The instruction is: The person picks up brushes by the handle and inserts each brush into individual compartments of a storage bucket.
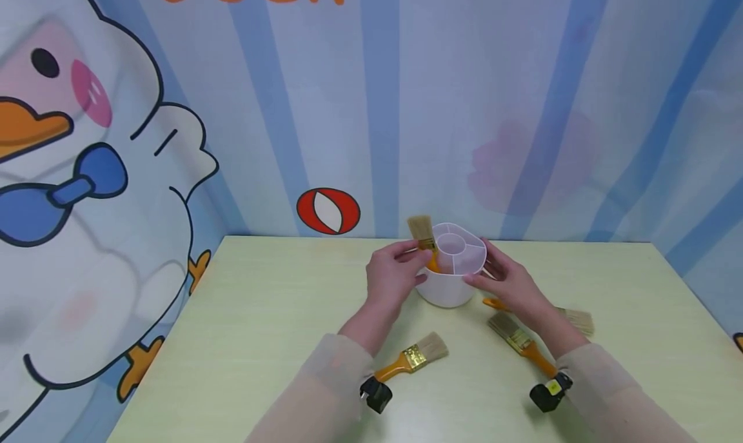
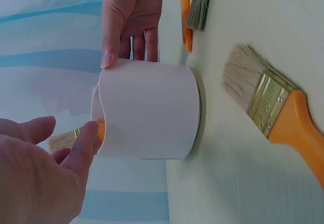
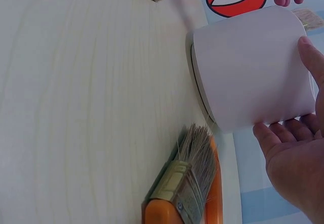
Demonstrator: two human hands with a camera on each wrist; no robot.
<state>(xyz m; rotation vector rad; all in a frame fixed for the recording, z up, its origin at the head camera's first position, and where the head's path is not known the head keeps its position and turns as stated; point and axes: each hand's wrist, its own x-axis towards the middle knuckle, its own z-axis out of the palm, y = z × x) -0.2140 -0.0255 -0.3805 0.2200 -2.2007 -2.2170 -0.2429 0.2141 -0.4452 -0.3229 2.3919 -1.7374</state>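
A white round holder (image 1: 444,291) with several inner compartments stands near the table's back edge. One paintbrush (image 1: 420,229), bristles up, has its orange handle down inside the holder's left side. My left hand (image 1: 390,275) pinches this brush by the handle at the rim, and in the left wrist view a finger lies against the orange handle (image 2: 102,131). On the opposite side, my right hand (image 1: 512,283) grips the holder, thumb at the front rim and fingers round its wall (image 3: 253,72). The handle's lower end is hidden by the wall.
A paintbrush (image 1: 415,356) lies beside my left wrist, bristles pointing away to the right. Two more lie by my right forearm: one brush (image 1: 513,336) in front, another brush (image 1: 577,320) partly hidden beneath the arm. A striped, printed cloth (image 1: 380,108) hangs behind the table (image 1: 278,314).
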